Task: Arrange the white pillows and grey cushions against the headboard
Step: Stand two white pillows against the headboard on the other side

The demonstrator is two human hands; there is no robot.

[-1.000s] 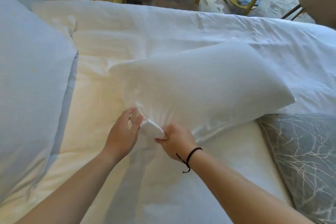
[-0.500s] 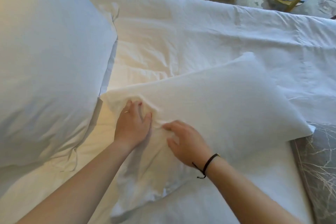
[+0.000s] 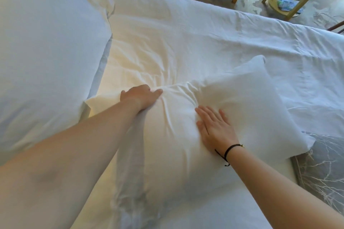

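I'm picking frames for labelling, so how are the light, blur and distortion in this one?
Head view: warm yellowish light falls on the sheet between the pillows; the left hand and forearm look soft with motion blur, while the right hand is sharper; wide-angle distortion bows the bed's far edge and inflates the big pillow at left.

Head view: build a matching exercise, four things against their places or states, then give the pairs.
1. left hand
2. right hand
3. grey cushion
4. large white pillow

A. lower right edge, partly under the middle pillow's corner
B. flat, palm down on the middle pillow
C. far left of the bed
D. gripping the middle pillow's far edge

Pairs: 1-D, 2-B, 3-A, 4-C
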